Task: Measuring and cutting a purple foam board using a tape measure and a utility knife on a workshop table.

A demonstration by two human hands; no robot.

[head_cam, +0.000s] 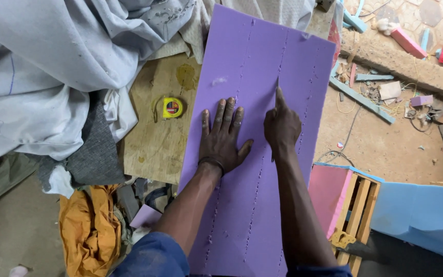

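A large purple foam sheet (252, 154) lies lengthwise across the wooden worktable (155, 133), its surface scored with dotted lines. It appears mid-cut; continuing calls for steady pressure. The left hand (223, 138) presses flat, fingers spread. The right hand (282, 125) grips a thin blade (277, 88).

A yellow tape measure (172, 107) lies on the wooden counter (155, 138), pale grey cloth (52, 66) heaped far left, orange cloth (88, 231) near left.

one purple foam sheet (262, 102), one yellow tape measure (172, 107), two hands, left hand (222, 141), right hand (282, 128)
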